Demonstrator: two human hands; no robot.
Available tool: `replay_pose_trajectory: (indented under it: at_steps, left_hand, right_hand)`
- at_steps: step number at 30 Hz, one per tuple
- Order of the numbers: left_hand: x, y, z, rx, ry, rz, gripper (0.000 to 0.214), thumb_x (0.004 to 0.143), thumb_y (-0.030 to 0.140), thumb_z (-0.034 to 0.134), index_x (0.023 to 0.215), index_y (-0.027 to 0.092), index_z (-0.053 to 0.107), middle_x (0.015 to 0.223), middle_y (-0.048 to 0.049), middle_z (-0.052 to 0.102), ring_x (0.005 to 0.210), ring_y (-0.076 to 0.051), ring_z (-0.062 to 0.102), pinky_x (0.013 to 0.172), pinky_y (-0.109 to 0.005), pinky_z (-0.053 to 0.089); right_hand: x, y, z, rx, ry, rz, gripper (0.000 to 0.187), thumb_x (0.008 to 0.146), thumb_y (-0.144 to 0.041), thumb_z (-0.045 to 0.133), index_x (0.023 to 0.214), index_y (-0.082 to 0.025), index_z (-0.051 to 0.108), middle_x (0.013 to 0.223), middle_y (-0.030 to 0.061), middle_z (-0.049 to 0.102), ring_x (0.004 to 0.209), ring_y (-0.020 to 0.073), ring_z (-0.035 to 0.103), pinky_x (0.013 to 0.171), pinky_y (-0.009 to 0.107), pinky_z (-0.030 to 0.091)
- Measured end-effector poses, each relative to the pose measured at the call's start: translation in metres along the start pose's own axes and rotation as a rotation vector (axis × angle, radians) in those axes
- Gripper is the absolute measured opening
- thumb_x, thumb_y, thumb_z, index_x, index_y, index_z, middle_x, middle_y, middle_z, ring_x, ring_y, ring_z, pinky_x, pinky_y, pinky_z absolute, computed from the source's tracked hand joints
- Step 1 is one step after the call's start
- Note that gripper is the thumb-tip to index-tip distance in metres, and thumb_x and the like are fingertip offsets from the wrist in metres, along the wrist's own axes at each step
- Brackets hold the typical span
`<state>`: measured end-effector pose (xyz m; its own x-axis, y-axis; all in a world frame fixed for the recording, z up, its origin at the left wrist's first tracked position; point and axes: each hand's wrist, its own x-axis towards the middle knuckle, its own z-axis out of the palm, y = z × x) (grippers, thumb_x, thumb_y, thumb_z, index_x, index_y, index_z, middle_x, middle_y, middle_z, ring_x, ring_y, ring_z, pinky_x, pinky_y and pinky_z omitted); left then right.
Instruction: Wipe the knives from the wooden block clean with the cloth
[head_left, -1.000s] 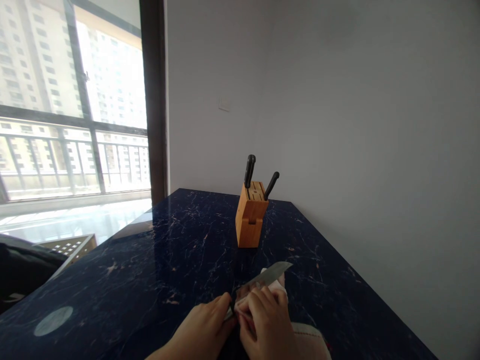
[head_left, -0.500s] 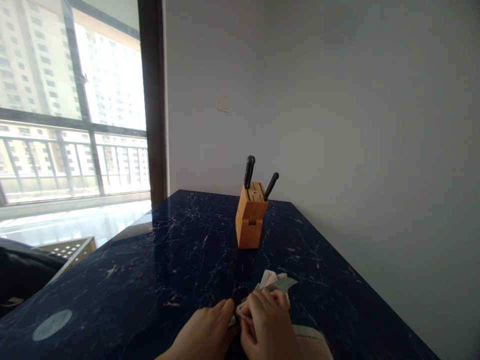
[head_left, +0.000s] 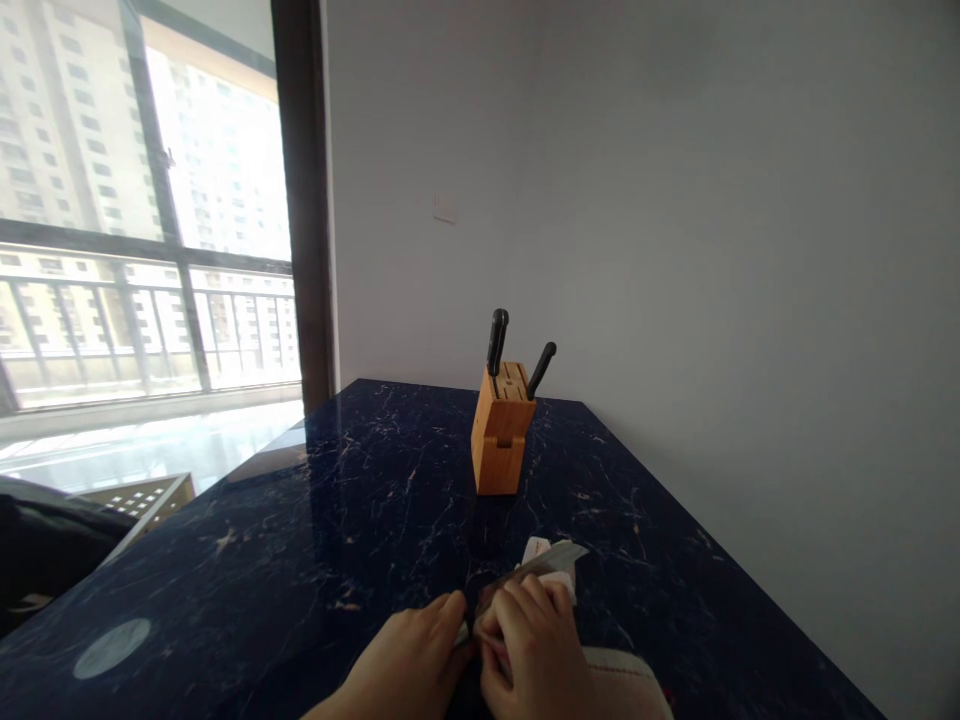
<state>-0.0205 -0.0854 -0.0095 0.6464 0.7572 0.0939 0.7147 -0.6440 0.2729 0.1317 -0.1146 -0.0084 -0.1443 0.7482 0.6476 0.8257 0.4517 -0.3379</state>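
Note:
My left hand (head_left: 409, 665) is closed around the dark handle of a kitchen knife (head_left: 487, 592), and most of the handle is hidden by my fingers. The knife's steel blade (head_left: 555, 556) points up and to the right. My right hand (head_left: 531, 650) pinches a white cloth or paper towel (head_left: 556, 582) around the blade. A beige cloth with stitched edging (head_left: 626, 685) lies under my right wrist. Farther back, a bamboo knife block (head_left: 501, 432) holds two black-handled knives (head_left: 496, 342) upright and tilted.
The dark blue marble countertop (head_left: 360, 480) ends at a pale wall (head_left: 675, 250) on the right. On the left are a large window (head_left: 217, 170), a dark fabric object (head_left: 45, 545) and a perforated metal-edged box (head_left: 142, 497). A round pale reflection (head_left: 112, 648) marks the counter.
The blade has dropped from a steep tilt to a flatter one, and the white cloth now covers more of it. The view has shifted slightly.

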Motion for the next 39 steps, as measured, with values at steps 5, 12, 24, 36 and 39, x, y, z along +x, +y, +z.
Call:
replay_pose_trajectory:
  at_steps: [5, 12, 24, 36, 39]
  left_hand:
    - [0.000, 0.000, 0.000, 0.003, -0.016, 0.004, 0.021, 0.090, 0.028, 0.031, 0.091, 0.018, 0.049, 0.090, -0.0044, 0.062, 0.076, -0.018, 0.060, 0.065, -0.027, 0.046]
    - [0.000, 0.001, -0.001, -0.039, 0.009, -0.012, 0.019, 0.089, 0.027, 0.032, 0.090, 0.018, 0.049, 0.089, -0.0037, 0.062, 0.078, -0.017, 0.060, 0.067, -0.026, 0.045]
    - [-0.001, -0.002, 0.002, -0.122, 0.036, -0.035, 0.018, 0.089, 0.026, 0.033, 0.094, 0.019, 0.049, 0.094, -0.0047, 0.062, 0.086, -0.017, 0.059, 0.074, -0.027, 0.044]
    - [-0.001, 0.000, 0.001, -0.154, 0.043, -0.070, 0.021, 0.089, 0.030, 0.032, 0.093, 0.019, 0.050, 0.092, -0.0049, 0.062, 0.086, -0.019, 0.059, 0.073, -0.028, 0.044]
    - [-0.001, -0.001, 0.001, -0.156, 0.044, -0.060, 0.021, 0.090, 0.030, 0.032, 0.093, 0.019, 0.049, 0.093, -0.0045, 0.062, 0.085, -0.018, 0.059, 0.074, -0.027, 0.043]
  right_hand:
    - [-0.001, 0.000, 0.001, -0.026, 0.011, -0.012, 0.014, 0.060, -0.008, 0.051, 0.064, -0.021, 0.048, 0.068, -0.0026, 0.053, 0.072, 0.0161, 0.045, 0.071, 0.031, 0.024]
    - [-0.001, -0.001, 0.000, -0.121, 0.003, -0.053, 0.014, 0.062, -0.009, 0.050, 0.066, -0.021, 0.046, 0.069, -0.0023, 0.054, 0.071, 0.0168, 0.046, 0.070, 0.031, 0.026]
    - [0.002, -0.003, -0.005, -0.109, -0.021, -0.011, 0.015, 0.061, -0.008, 0.051, 0.066, -0.021, 0.047, 0.070, -0.0012, 0.055, 0.072, 0.0172, 0.048, 0.071, 0.032, 0.031]
    - [0.004, 0.004, 0.002, -0.060, 0.005, -0.067, 0.017, 0.076, -0.005, 0.044, 0.072, -0.021, 0.049, 0.074, -0.0004, 0.057, 0.076, 0.0169, 0.054, 0.072, 0.030, 0.039]
    - [0.005, 0.001, 0.001, -0.037, 0.020, -0.095, 0.018, 0.075, -0.004, 0.045, 0.072, -0.022, 0.050, 0.072, -0.0014, 0.057, 0.074, 0.0161, 0.055, 0.073, 0.030, 0.040]
